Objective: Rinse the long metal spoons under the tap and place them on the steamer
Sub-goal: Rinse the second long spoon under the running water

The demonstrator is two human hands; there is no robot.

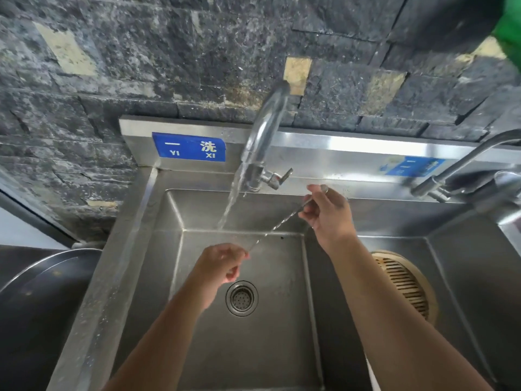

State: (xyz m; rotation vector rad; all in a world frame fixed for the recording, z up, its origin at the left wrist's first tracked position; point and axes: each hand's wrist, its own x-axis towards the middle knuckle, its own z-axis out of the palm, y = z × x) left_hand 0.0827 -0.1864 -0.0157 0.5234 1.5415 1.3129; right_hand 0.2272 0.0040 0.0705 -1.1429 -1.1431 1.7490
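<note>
A long thin metal spoon (277, 225) with a twisted shaft stretches diagonally over the left sink basin (158, 249). My right hand (327, 213) pinches its upper end near the tap lever. My left hand (222, 263) grips its lower end above the drain. Water runs from the tap (262, 139) in a stream (229, 204) just left of the spoon, not visibly touching it. A round bamboo steamer (406, 283) lies in the right basin, partly hidden behind my right forearm.
A strainer drain (242, 298) sits in the basin floor. A second tap (462, 165) arches over the right basin. A large dark metal pot lid (42, 277) stands left of the sink. A dark stone wall with a blue label (189, 147) is behind.
</note>
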